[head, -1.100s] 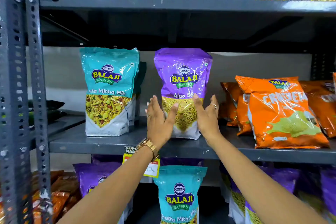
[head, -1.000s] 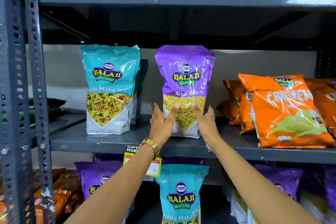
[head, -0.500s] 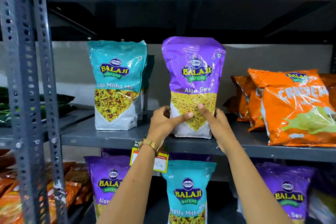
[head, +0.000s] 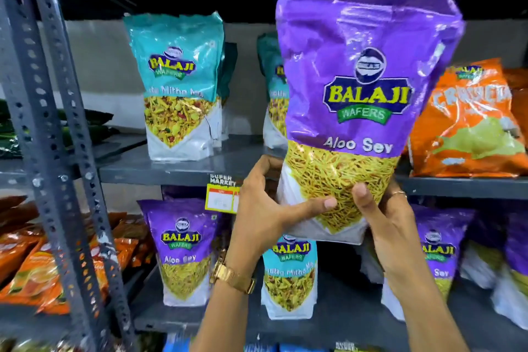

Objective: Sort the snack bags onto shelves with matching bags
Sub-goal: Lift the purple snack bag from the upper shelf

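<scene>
Item: glossy purple plastic Aloo Sev snack bag (head: 363,88), upright, clear of the grey metal middle shelf (head: 183,171), left hand (head: 265,217) and right hand (head: 391,226) clamped on its base; step, carrying; next, probably down beside matching purple bags (head: 183,248) on the lower shelf.

Purple Aloo Sev bag (head: 363,88), upright, held off shelf, teal bags (head: 177,88) behind

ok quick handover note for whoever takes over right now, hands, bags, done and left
Left hand and right hand: both grip the base of the purple Aloo Sev bag, held upright in front of the middle shelf.
Teal Mitha Mix bags stand on that shelf; orange bags at its right.
Done: the purple bag is off the shelf.
Left: set it on the lower shelf beside the Aloo Sev bags; a teal bag standing there looks misplaced too.
</scene>
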A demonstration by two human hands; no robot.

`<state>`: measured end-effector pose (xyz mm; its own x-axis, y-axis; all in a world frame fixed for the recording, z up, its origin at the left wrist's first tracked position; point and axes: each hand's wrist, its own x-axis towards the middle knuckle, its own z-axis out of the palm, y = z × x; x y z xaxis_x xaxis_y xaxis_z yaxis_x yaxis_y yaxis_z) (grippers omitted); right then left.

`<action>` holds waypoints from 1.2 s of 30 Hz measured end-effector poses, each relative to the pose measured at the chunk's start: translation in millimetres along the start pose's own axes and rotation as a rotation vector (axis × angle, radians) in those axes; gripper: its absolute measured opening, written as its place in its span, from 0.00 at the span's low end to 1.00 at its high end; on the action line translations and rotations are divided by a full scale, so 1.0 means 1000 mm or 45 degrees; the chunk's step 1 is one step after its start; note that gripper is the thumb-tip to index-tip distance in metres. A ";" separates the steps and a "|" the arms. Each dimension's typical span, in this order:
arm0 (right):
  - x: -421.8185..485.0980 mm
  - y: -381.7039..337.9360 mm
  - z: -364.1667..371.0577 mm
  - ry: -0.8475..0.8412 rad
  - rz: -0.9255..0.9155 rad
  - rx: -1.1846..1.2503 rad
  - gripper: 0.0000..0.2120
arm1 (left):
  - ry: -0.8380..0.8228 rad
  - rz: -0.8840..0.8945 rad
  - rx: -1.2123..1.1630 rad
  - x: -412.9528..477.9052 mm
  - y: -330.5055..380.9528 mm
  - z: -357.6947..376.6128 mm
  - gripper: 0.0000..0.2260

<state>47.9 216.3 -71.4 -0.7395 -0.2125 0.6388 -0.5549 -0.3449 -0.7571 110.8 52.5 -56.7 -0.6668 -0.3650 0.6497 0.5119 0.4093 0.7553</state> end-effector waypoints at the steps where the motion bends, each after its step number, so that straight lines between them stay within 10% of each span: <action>1: -0.010 0.007 -0.007 0.015 0.027 -0.012 0.34 | -0.028 -0.008 0.006 -0.010 -0.005 0.004 0.25; 9: -0.091 0.088 -0.079 -0.030 0.317 -0.175 0.20 | -0.275 -0.323 0.126 -0.078 -0.098 0.053 0.32; 20: -0.121 0.218 -0.126 0.160 0.724 -0.259 0.37 | -0.463 -0.678 0.126 -0.112 -0.210 0.127 0.34; 32: -0.100 0.247 -0.110 0.423 0.660 -0.486 0.29 | -0.303 -0.550 0.335 -0.105 -0.233 0.155 0.29; 36: -0.115 0.232 -0.088 0.803 0.606 -0.465 0.26 | -0.051 -0.494 0.318 -0.128 -0.223 0.132 0.15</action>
<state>-29.4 241.1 -332.3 -0.9373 0.3236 0.1296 -0.1406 -0.0106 -0.9900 10.6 117.8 -319.8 -0.8060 -0.5006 0.3159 0.0775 0.4398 0.8947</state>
